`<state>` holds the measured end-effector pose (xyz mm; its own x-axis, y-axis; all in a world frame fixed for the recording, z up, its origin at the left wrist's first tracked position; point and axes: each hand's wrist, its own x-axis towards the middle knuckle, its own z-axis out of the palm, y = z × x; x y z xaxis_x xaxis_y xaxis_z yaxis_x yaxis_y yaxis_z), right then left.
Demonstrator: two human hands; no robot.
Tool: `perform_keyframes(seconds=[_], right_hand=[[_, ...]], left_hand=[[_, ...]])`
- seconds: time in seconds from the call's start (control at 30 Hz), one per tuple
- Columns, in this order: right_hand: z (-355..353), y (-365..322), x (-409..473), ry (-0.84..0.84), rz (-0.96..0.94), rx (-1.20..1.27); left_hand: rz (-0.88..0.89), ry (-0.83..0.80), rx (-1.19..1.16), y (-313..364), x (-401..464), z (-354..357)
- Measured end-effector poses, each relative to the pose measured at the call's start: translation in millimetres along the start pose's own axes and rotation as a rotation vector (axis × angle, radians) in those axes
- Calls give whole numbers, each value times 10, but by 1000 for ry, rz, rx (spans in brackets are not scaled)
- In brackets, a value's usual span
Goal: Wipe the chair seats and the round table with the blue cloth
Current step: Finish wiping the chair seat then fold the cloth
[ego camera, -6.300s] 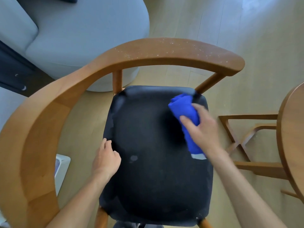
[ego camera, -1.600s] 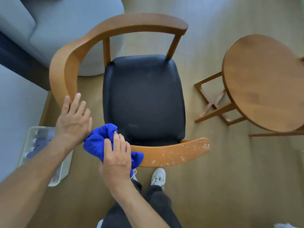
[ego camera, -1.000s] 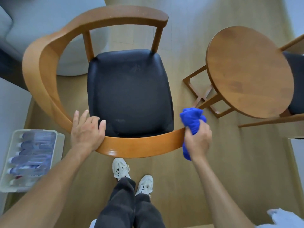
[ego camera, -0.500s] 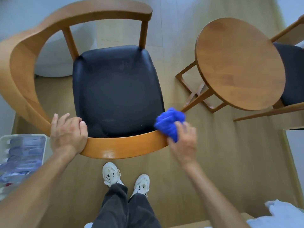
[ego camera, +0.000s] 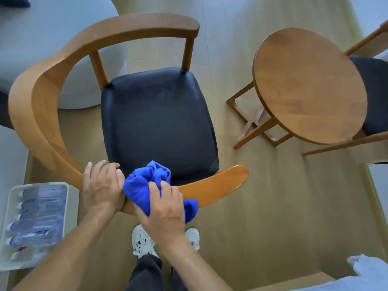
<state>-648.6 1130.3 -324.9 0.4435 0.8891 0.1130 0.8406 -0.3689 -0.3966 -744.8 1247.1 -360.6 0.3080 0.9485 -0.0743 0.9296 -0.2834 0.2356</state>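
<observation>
A wooden chair with a curved armrest (ego camera: 214, 185) and a black seat (ego camera: 157, 120) stands below me. The bunched blue cloth (ego camera: 144, 183) lies on the near part of the armrest, and my right hand (ego camera: 165, 208) grips it and presses it onto the wood. Right beside it, my left hand (ego camera: 100, 185) holds the armrest with fingers curled over its inner edge. The round wooden table (ego camera: 308, 85) stands to the right. Behind it a second chair's black seat (ego camera: 375, 93) shows partly.
A white tray with several tubes (ego camera: 33, 223) sits on the floor at the left. A grey sofa (ego camera: 42, 45) fills the upper left. My white shoes (ego camera: 142, 242) stand just behind the chair. Something white (ego camera: 363, 267) lies at the lower right.
My right hand has slid the blue cloth leftward along the armrest, from its right end to beside my left hand. The left hand keeps its hold on the armrest.
</observation>
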Motion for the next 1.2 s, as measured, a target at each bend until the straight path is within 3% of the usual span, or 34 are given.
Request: perform_keyframes(seconds=[0.07,0.13,0.23,0.33,0.47,0.53,0.6,0.73,0.83,0.93,1.1,1.2], right_hand=[[-161,379,19,-11,-115,-18],[-380,890,48,28,-67,-71],[-641,1513,161,102,265,-108],[-565,1468,261,167,558,-95],[-138,460,16,156,371,-149],[90,-138,-92,85,285,-63],[140,-470,-74,15,321,97],[-161,-283,43,-186,511,644],[-547,-90,214,-199,534,828],[-859,-69,409,-197,442,868],[-1265,-117,686,-130,334,724],[-1495,-198,798,-116,283,699]], left_hand=[[-5,1,-24,3,1,-6],[-6,-5,-41,20,2,-16],[0,-38,-53,20,-5,-46],[5,-63,-40,34,3,-60],[15,-44,-78,41,6,-55],[26,-28,-112,7,9,-74],[13,-14,-203,-11,31,-99],[-70,-168,-418,-41,103,-234],[-157,-320,-587,15,164,-453],[-168,-440,-799,195,249,-810],[-88,-570,-1100,589,414,-1551],[-31,-667,-1119,764,474,-1918]])
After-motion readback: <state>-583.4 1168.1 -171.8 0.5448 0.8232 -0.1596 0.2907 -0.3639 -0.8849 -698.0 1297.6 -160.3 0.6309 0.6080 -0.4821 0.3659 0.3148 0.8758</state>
